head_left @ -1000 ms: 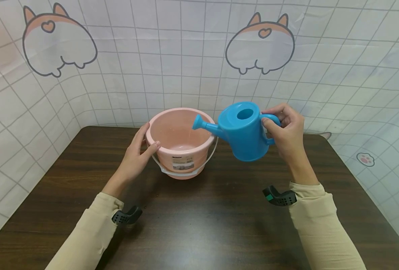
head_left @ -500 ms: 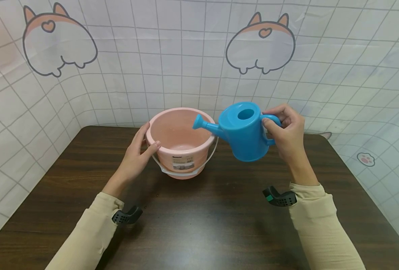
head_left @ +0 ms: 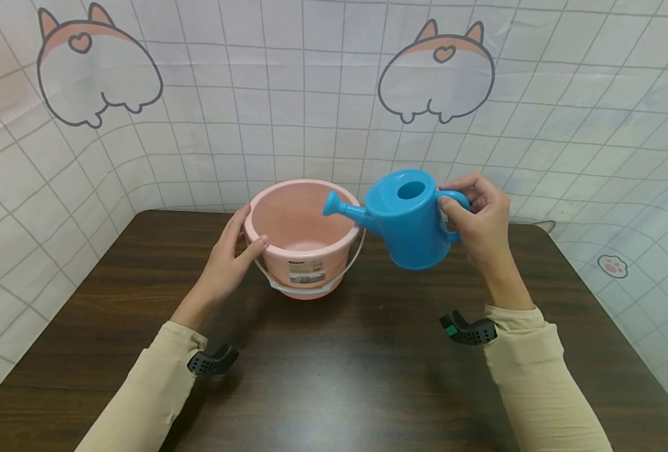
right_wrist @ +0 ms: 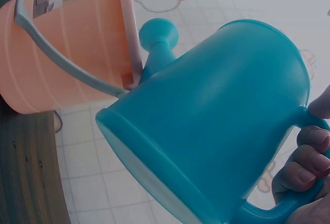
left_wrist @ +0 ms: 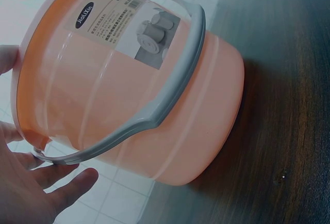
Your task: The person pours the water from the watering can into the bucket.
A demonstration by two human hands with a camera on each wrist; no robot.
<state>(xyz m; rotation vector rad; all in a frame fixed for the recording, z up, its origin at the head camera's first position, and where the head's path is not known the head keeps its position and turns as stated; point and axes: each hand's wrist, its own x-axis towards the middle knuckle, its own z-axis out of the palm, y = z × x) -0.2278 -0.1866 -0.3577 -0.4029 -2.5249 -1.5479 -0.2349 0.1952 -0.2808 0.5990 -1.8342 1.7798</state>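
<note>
The left hand, fingers spread wide, touches the left side of the pink bucket near the worktop's far edge; over the bucket, the spout of the raised blue watering can points left, its handle in the right hand's curled fingers.

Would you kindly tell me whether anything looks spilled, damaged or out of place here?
Small specks on the table near the bucket stand out: they might be spilled drops, but are too small to tell. I see no damage to the bucket or can.
</note>
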